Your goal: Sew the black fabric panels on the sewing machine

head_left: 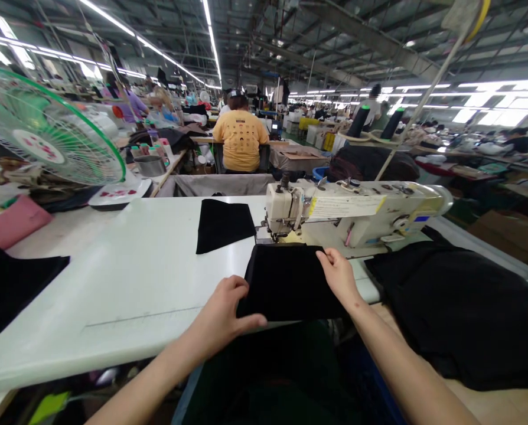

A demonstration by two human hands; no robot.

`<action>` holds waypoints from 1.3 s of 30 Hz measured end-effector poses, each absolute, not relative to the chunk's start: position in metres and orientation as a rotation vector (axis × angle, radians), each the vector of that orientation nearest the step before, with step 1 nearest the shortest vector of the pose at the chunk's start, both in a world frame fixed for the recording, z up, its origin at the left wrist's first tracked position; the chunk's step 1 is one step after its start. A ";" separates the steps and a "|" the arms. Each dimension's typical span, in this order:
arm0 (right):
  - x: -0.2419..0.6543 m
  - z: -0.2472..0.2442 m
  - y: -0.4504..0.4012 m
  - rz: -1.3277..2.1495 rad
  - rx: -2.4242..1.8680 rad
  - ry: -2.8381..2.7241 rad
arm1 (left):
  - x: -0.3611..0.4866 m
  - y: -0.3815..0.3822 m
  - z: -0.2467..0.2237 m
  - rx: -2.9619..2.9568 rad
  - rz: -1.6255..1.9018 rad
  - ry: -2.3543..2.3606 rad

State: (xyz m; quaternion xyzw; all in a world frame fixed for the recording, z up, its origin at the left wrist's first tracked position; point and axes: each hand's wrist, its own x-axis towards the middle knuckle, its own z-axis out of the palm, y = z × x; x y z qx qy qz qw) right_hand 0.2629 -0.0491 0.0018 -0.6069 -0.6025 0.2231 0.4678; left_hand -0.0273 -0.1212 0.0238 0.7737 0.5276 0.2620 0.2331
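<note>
Black cloth [290, 284] lies between left grip [228, 310] and right grip [338, 276].

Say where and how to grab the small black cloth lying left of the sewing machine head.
Likely best: pinch the small black cloth at its near left corner, left hand coming from the left. It lies flat, so a corner should lift more easily than the middle. White tabletop shows along its left edge, while its right end sits close to the sewing machine head.
</note>
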 end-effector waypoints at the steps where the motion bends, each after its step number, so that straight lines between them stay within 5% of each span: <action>1: 0.263 0.002 -0.050 0.549 -1.486 -1.470 | -0.029 -0.131 0.021 2.174 0.735 1.432; 9: 0.254 -0.003 -0.045 0.586 -1.471 -1.532 | -0.044 -0.156 0.017 2.423 1.014 1.357; 21: 0.242 -0.008 -0.049 0.522 -1.482 -1.722 | -0.055 -0.126 0.041 2.115 0.479 1.436; 31: 0.238 -0.014 -0.024 0.352 -1.531 -1.696 | -0.022 -0.042 0.037 2.053 0.782 1.858; 39: 0.229 -0.021 -0.011 0.360 -1.549 -1.617 | -0.013 -0.009 0.025 2.036 0.634 1.847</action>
